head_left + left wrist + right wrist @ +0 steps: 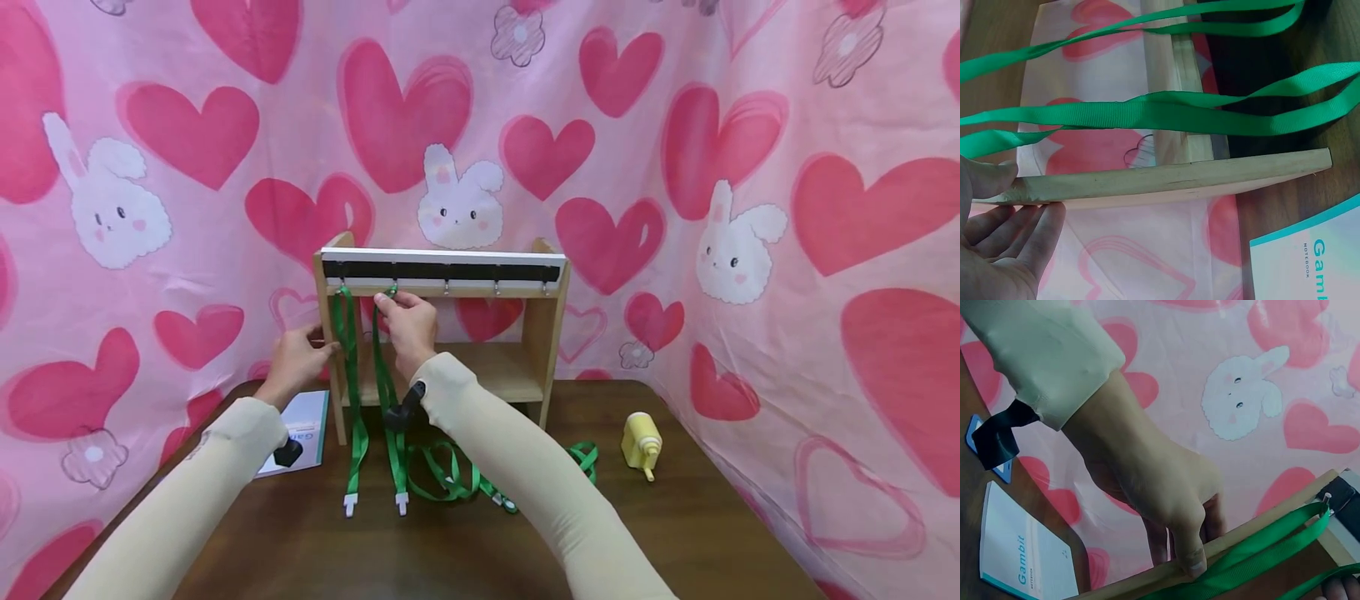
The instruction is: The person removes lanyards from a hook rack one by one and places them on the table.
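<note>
A wooden rack [553, 333] stands on the table, with a row of small hooks under the black strip [472, 272] along its top. One green lanyard [352, 417] hangs from the leftmost hook. My right hand [414, 329] pinches a second green lanyard [381, 375] near its top, at the second hook. White clips dangle at the bottom of both lanyards. On the rack's left side my left hand [296, 360] grips the side panel [1166, 177]. In the left wrist view its thumb and fingers lie on opposite faces of that panel's edge.
More green lanyards [457, 493] lie loosely heaped on the table [300, 542], partly hidden by my right sleeve. A white notebook [313, 425] lies left of the rack. To the right stands a yellow bottle [640, 440] with a nozzle. Patterned pink cloth [480, 100] encloses the table.
</note>
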The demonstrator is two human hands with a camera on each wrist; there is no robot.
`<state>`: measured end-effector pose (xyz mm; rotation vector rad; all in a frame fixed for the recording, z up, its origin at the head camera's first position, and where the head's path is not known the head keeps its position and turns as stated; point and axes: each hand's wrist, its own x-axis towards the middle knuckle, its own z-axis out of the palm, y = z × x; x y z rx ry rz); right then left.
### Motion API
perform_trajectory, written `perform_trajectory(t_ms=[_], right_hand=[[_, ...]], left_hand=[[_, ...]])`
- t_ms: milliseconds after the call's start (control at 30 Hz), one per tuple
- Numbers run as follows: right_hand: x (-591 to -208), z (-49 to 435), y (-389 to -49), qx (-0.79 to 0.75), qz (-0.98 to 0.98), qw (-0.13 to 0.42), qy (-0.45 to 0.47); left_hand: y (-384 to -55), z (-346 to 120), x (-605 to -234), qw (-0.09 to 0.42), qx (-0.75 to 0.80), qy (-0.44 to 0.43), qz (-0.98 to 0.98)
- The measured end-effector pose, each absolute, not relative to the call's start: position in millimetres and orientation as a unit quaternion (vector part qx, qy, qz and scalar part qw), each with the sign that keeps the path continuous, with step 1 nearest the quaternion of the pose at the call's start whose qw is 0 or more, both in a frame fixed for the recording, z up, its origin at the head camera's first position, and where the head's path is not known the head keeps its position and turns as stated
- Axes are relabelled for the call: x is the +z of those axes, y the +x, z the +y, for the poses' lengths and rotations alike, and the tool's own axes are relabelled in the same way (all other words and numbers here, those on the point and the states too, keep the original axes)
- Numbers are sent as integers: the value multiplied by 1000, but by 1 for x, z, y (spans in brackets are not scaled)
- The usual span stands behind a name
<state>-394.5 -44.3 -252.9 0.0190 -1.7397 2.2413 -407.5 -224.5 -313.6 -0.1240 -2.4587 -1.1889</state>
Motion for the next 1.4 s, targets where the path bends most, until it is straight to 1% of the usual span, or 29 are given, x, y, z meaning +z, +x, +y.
perform_trajectory(t_ms=[67,233,333,667,933,1000,1167,1400], right_hand=[[-253,-48,-395,780,-605,157,4],[-253,-52,-398,780,-604,164,8],[-251,-51,-399,778,-606,165,8],[-248,-38,-401,753,-639,159,12],[-249,-31,-402,734,-666,133,-14],[-249,-30,-403,726,-674,136,-13],[-251,-23,-402,704,-695,144,9],[-258,-21,-401,709,-687,141,74]], left_hand=[[-407,-224,-314,202,-426,-46,-881],[-407,-224,-317,221,-404,-47,-887],[-407,-224,-317,223,-398,-46,-888],[-409,-222,-315,223,-405,-51,-885],[-407,-225,-317,218,-413,-53,-883],[-407,-225,-317,222,-411,-51,-883],[-407,-223,-320,223,-410,-54,-883],[-406,-224,-318,223,-410,-50,-883]])
